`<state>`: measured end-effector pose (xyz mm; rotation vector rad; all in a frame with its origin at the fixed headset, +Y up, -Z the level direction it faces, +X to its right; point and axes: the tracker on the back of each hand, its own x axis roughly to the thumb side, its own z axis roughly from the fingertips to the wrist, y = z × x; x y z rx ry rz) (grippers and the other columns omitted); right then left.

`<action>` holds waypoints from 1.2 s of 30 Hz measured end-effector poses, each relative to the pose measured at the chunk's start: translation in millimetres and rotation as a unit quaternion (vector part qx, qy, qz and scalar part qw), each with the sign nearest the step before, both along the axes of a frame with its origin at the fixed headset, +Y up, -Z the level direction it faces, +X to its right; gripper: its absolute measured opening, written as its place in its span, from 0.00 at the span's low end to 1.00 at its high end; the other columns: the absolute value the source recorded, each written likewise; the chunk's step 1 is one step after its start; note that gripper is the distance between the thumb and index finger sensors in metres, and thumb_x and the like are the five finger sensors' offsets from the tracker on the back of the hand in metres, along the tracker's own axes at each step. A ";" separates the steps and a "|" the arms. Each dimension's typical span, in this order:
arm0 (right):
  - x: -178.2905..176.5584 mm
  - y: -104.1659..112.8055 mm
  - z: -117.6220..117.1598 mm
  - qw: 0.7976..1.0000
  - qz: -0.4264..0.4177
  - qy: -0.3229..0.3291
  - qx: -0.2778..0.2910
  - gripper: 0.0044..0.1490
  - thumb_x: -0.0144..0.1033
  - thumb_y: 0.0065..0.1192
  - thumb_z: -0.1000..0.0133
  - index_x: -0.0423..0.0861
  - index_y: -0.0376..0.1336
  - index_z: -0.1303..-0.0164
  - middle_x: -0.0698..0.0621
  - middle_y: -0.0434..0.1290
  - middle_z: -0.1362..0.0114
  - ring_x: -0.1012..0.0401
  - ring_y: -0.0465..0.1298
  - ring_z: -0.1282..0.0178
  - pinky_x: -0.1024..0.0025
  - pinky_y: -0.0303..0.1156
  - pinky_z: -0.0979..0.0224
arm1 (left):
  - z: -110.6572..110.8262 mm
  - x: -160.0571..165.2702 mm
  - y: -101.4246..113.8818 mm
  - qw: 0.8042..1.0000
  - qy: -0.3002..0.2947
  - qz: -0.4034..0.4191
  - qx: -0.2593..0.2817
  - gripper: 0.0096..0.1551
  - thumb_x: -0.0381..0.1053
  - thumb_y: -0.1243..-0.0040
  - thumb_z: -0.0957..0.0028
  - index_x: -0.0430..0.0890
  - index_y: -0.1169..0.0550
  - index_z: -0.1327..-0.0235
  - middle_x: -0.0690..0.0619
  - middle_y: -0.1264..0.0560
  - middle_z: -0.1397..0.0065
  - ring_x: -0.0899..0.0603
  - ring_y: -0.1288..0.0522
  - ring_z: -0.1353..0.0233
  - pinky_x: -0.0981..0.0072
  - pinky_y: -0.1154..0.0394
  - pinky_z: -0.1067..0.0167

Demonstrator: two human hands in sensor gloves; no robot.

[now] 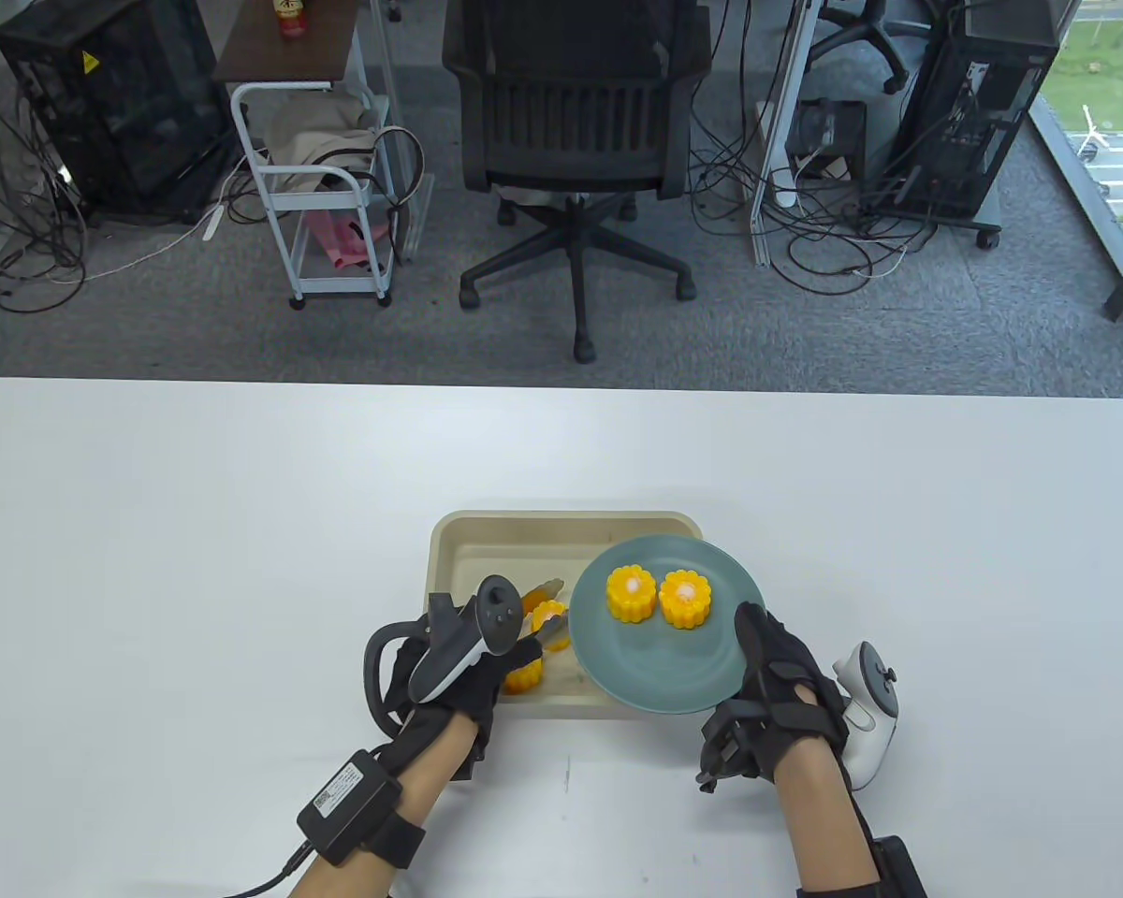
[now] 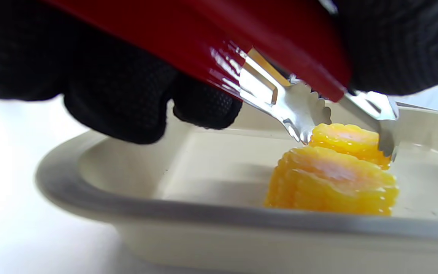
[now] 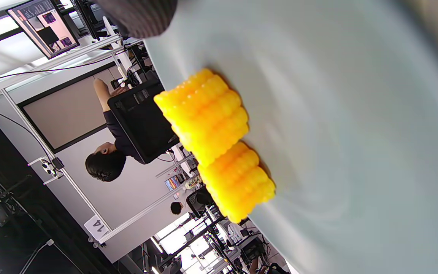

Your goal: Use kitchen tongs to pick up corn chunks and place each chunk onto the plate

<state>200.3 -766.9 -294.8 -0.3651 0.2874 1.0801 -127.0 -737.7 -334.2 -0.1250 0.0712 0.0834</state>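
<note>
My left hand (image 1: 496, 659) grips red-handled kitchen tongs (image 2: 280, 95) over the beige tray (image 1: 487, 538). The tongs' scalloped metal tips stand on either side of a yellow corn chunk (image 2: 350, 140), close against it, in the tray. A second chunk (image 2: 333, 182) sits in the tray nearer my hand. My right hand (image 1: 758, 655) holds a blue-green plate (image 1: 664, 669) by its near right rim, thumb on top, partly over the tray's right side. Two corn chunks (image 1: 631, 593) (image 1: 686, 600) stand side by side on the plate, also seen in the right wrist view (image 3: 207, 118).
The white table (image 1: 243, 524) stretches wide on both sides of the tray. Beyond its far edge stand an office chair (image 1: 576, 122), a white trolley (image 1: 328, 187) and computer towers with cables on the floor.
</note>
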 end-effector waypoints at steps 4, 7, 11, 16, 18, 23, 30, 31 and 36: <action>0.2 0.1 0.0 1.000 0.000 -0.001 0.000 0.35 0.44 0.51 0.41 0.42 0.53 0.25 0.35 0.73 0.29 0.42 0.82 0.38 0.55 0.86 0.43 | 0.1 -13.7 6.6 0.999 0.015 0.047 0.013 0.42 0.76 0.42 0.61 0.63 0.23 0.29 0.47 0.13 0.44 0.39 0.11 0.66 0.45 0.16 0.66; 0.5 0.3 0.0 1.000 -0.002 -0.004 0.001 0.35 0.44 0.51 0.41 0.42 0.53 0.25 0.35 0.73 0.29 0.42 0.82 0.38 0.55 0.86 0.43 | 2.6 -28.4 17.7 0.996 0.030 0.084 0.026 0.43 0.76 0.42 0.61 0.62 0.23 0.30 0.47 0.13 0.44 0.39 0.11 0.66 0.45 0.16 0.67; 1.0 0.5 0.0 1.000 -0.002 -0.008 0.001 0.35 0.44 0.51 0.41 0.42 0.53 0.25 0.35 0.73 0.29 0.42 0.82 0.38 0.55 0.86 0.43 | 13.6 -52.1 41.1 0.983 0.047 0.162 0.073 0.43 0.76 0.41 0.61 0.61 0.22 0.30 0.46 0.13 0.46 0.39 0.11 0.68 0.44 0.16 0.68; 1.1 0.4 0.2 1.000 -0.002 -0.009 0.001 0.35 0.44 0.51 0.41 0.42 0.53 0.25 0.36 0.73 0.29 0.42 0.82 0.38 0.55 0.86 0.43 | 35.4 -54.3 77.2 0.962 0.018 0.221 0.161 0.44 0.76 0.42 0.60 0.58 0.22 0.29 0.45 0.13 0.47 0.39 0.11 0.70 0.45 0.16 0.70; 1.0 0.3 0.2 1.000 -0.001 -0.009 0.001 0.35 0.44 0.50 0.41 0.42 0.53 0.25 0.36 0.73 0.29 0.42 0.82 0.38 0.55 0.86 0.43 | 44.0 -45.4 88.0 0.956 -0.012 0.228 0.186 0.44 0.76 0.42 0.60 0.58 0.23 0.29 0.45 0.13 0.47 0.39 0.11 0.70 0.45 0.16 0.71; 0.8 -0.3 0.4 1.000 0.001 -0.008 -0.002 0.35 0.44 0.50 0.41 0.42 0.53 0.25 0.35 0.72 0.29 0.42 0.82 0.38 0.55 0.86 0.43 | 64.6 -11.4 101.7 0.953 -0.090 0.205 0.204 0.44 0.77 0.43 0.59 0.61 0.23 0.29 0.46 0.13 0.46 0.40 0.11 0.70 0.46 0.15 0.71; -0.8 -0.3 0.9 1.000 -0.003 -0.005 -0.004 0.35 0.44 0.50 0.41 0.42 0.53 0.25 0.36 0.72 0.29 0.43 0.82 0.38 0.55 0.86 0.43 | 80.4 35.4 92.9 0.952 -0.178 0.155 0.196 0.43 0.77 0.43 0.59 0.63 0.24 0.28 0.47 0.13 0.45 0.41 0.11 0.69 0.46 0.16 0.70; -0.9 -0.3 1.0 1.000 -0.004 -0.005 -0.004 0.35 0.44 0.50 0.41 0.42 0.53 0.25 0.36 0.73 0.29 0.42 0.82 0.38 0.55 0.86 0.43 | 81.5 40.9 90.6 0.951 -0.185 0.150 0.195 0.43 0.77 0.43 0.59 0.63 0.24 0.28 0.47 0.13 0.45 0.41 0.11 0.69 0.46 0.16 0.70; -1.7 -0.2 1.1 1.000 -0.008 -0.005 -0.005 0.35 0.44 0.50 0.41 0.42 0.53 0.25 0.36 0.73 0.29 0.42 0.82 0.38 0.55 0.86 0.43 | 83.7 54.1 83.0 0.953 -0.202 0.129 0.188 0.43 0.77 0.43 0.60 0.64 0.25 0.28 0.48 0.14 0.45 0.41 0.11 0.68 0.46 0.16 0.69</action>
